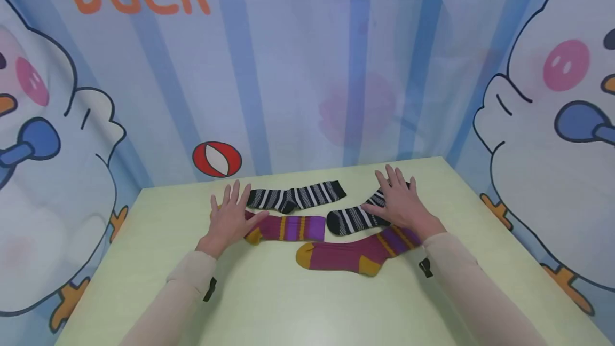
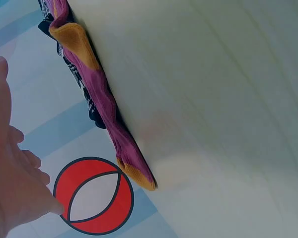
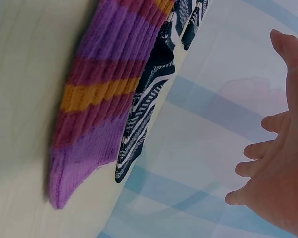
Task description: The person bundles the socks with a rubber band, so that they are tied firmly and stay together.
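Observation:
Spread fingers show on my left hand (image 1: 230, 223), which hovers over the foot of a maroon sock (image 1: 274, 227) with mustard heel and purple bands. Above that sock lies a black-and-white striped sock (image 1: 298, 196). My right hand (image 1: 401, 202), fingers also spread, overlaps a second striped sock (image 1: 355, 219) in the head view. Nearer the front, a second maroon sock (image 1: 336, 257) lies with its purple cuff (image 3: 89, 144) toward the right forearm. Both wrist views show the hands raised off the socks, holding nothing; the left one shows the maroon sock's mustard toe (image 2: 139, 176).
The socks lie on a pale yellow-green table (image 1: 307, 308). A blue striped cloth backdrop (image 1: 298, 68) rises behind it, printed with a red oval (image 1: 200, 159). Printed duck figures (image 1: 57, 218) flank the table on both sides. Small black straps (image 1: 425, 267) hang at the wrists.

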Demonstrator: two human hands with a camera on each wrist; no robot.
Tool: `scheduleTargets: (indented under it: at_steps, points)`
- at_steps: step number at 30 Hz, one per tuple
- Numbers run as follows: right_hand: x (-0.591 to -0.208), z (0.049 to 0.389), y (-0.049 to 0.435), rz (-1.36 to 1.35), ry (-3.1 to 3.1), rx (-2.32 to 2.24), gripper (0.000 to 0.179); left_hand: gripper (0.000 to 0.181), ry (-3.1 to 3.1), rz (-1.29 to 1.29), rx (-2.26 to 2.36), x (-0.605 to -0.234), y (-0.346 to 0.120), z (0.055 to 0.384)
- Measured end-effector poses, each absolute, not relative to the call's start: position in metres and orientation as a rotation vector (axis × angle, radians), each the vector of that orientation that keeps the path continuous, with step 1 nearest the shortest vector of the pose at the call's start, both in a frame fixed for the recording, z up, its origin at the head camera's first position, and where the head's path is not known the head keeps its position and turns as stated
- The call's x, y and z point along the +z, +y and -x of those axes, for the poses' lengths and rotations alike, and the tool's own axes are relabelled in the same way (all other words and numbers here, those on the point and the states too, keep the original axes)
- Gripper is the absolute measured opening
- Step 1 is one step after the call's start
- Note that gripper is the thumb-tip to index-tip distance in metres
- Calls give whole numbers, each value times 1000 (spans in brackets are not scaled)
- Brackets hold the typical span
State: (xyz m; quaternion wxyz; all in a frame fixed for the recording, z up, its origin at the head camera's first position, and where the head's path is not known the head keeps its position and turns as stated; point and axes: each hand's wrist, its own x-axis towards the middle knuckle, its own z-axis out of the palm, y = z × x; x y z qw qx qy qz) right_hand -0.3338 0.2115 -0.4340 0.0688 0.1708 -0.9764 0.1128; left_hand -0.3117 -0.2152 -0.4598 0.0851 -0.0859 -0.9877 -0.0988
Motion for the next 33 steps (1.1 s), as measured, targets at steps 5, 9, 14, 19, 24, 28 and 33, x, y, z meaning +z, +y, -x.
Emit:
scheduleTargets:
  at_steps: [5, 9, 14, 19, 24, 28, 33]
  points:
    - [-437, 329, 215, -502, -2933, 354, 102, 95, -2942, 276, -303, -462, -213, 309]
    - [-438, 329, 219, -490, -2937, 369, 103, 95, -2952, 281, -330, -460, -211, 308]
    - [-437, 329, 225, -481, -2946, 438, 104, 94, -2952, 279, -357, -459, -209, 307]
    - [-434, 329, 232, -474, -2945, 485, 105, 93, -2961, 248, -370, -462, -210, 304]
    - [-436, 330, 238, -468, -2957, 481, 103, 89, -2949, 233, -380, -461, -209, 301]
    - [-439, 328, 246, -442, -2969, 499, 101, 86, -2940, 258, -409, -458, -201, 298]
    - [-440, 323, 252, -438, -2966, 529, 101, 84, -2921, 293, -453, -455, -188, 293]
